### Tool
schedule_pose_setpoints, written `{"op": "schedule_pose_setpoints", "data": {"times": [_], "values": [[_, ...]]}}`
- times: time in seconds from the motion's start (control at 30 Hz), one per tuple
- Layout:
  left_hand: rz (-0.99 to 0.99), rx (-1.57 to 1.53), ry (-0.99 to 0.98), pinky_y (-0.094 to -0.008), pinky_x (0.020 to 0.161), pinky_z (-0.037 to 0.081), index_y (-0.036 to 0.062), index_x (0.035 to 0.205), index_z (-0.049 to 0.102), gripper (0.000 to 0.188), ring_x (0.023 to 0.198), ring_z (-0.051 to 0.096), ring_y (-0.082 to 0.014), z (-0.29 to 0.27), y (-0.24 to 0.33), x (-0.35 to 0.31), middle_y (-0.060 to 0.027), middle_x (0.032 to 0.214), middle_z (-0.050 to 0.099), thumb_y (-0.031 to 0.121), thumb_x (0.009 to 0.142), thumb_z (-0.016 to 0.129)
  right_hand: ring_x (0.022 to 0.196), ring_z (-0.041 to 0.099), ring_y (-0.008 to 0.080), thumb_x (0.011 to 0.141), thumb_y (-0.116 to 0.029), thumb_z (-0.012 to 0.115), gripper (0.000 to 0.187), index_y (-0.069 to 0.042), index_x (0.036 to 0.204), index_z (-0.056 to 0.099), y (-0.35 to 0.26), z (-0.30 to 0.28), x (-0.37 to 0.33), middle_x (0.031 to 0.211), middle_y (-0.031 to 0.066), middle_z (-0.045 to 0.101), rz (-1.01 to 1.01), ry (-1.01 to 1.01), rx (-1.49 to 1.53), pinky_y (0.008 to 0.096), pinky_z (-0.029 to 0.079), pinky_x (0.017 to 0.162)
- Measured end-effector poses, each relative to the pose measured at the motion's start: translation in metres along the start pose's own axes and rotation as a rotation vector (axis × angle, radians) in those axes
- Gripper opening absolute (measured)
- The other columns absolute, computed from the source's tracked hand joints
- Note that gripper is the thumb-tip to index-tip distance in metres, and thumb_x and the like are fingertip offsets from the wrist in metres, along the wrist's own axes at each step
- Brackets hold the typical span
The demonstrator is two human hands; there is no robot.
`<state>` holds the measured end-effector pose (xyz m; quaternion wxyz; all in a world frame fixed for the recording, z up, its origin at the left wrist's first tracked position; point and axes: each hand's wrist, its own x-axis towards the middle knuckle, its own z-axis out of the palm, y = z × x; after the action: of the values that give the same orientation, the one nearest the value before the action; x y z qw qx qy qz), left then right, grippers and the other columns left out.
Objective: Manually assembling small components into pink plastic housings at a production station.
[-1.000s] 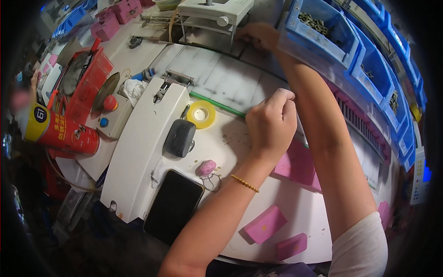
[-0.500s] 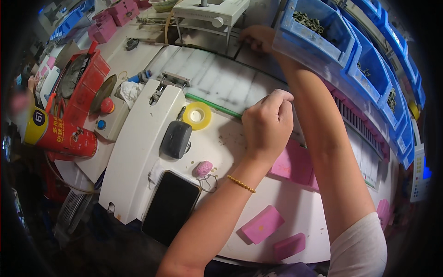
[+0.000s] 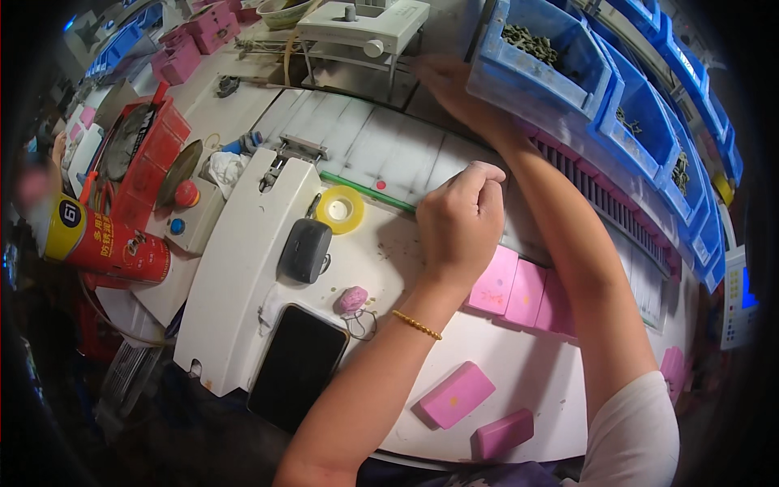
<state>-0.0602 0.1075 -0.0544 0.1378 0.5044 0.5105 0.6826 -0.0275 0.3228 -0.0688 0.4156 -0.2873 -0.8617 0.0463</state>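
My left hand (image 3: 461,223) is a fist over the front edge of a white belt (image 3: 357,138) with dark streaks. Whatever it may hold is hidden by the curled fingers. A gold bead bracelet (image 3: 418,325) circles that wrist. My right hand (image 3: 451,91) reaches across the belt to its far side, beside the legs of a white metal stand (image 3: 367,31) and by the corner of a blue parts bin (image 3: 531,85). Motion smears its fingers, so I cannot make out a grip. Pink blocks (image 3: 492,282) lie in a row between my forearms.
Two loose pink blocks, a larger one (image 3: 458,395) and a smaller one (image 3: 505,433), lie near the front edge. Left of my arm are a phone (image 3: 298,369), a dark grey case (image 3: 306,250) and a yellow tape roll (image 3: 340,209). A red spray can (image 3: 122,247) lies far left.
My right hand has shifted slightly left and is now blurred. The left fist stays nearly in place. A red dot now shows by the green strip, and more of the pink block row is visible.
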Motion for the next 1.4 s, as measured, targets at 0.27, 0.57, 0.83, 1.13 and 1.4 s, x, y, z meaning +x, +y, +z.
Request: {"op": "schedule_pose_setpoints", "data": {"times": [0.27, 0.57, 0.83, 1.13, 1.4], "values": [[0.032, 0.019, 0.007, -0.0262, 0.046, 0.038, 0.0003, 0.083, 0.069, 0.014, 0.047, 0.049, -0.0097, 0.0, -0.001, 0.001, -0.0073, 0.054, 0.055, -0.003, 0.085, 0.056, 0.083, 0.069, 0.0333, 0.098, -0.032, 0.05, 0.032, -0.008, 0.11, 0.069, -0.012, -0.024, 0.012, 0.103, 0.0145, 0.07, 0.108, -0.448, -0.668, 0.0417, 0.049, 0.087], [0.014, 0.004, 0.002, -0.0261, 0.046, 0.037, -0.0001, 0.082, 0.068, 0.012, 0.046, 0.047, -0.0097, 0.001, -0.002, 0.0, -0.0073, 0.053, 0.054, -0.004, 0.084, 0.056, 0.066, 0.054, 0.0127, 0.081, -0.031, 0.071, 0.022, -0.012, 0.091, 0.072, -0.03, -0.024, 0.037, 0.081, -0.0017, 0.063, 0.797, -0.489, 0.288, 0.0278, 0.042, 0.059], [0.024, -0.017, 0.033, -0.0271, 0.046, 0.038, 0.0005, 0.082, 0.068, 0.012, 0.046, 0.049, -0.0117, 0.002, -0.002, -0.001, -0.0083, 0.055, 0.057, -0.004, 0.083, 0.057, 0.056, 0.041, 0.0063, 0.078, -0.019, 0.071, 0.011, -0.01, 0.079, 0.066, -0.02, -0.005, 0.053, 0.078, -0.0012, 0.058, 1.174, -0.509, 0.509, 0.0235, 0.034, 0.047], [0.04, 0.005, 0.03, -0.0279, 0.047, 0.039, 0.0013, 0.082, 0.068, 0.012, 0.046, 0.052, -0.0139, 0.002, -0.003, -0.001, -0.0093, 0.057, 0.058, -0.004, 0.082, 0.057, 0.054, 0.038, 0.0069, 0.077, -0.004, 0.064, 0.025, -0.009, 0.1, 0.072, -0.016, -0.01, 0.05, 0.087, 0.0014, 0.058, 1.02, -0.427, 0.537, 0.0224, 0.037, 0.051], [0.036, 0.017, 0.023, -0.0276, 0.046, 0.039, 0.0006, 0.081, 0.068, 0.012, 0.046, 0.053, -0.0133, 0.002, -0.002, -0.001, -0.0088, 0.057, 0.059, -0.004, 0.083, 0.057, 0.059, 0.05, 0.0154, 0.084, -0.023, 0.065, 0.023, -0.01, 0.102, 0.073, 0.045, 0.014, 0.029, 0.082, 0.003, 0.062, -0.116, -0.331, -0.336, 0.0256, 0.042, 0.056]]}}
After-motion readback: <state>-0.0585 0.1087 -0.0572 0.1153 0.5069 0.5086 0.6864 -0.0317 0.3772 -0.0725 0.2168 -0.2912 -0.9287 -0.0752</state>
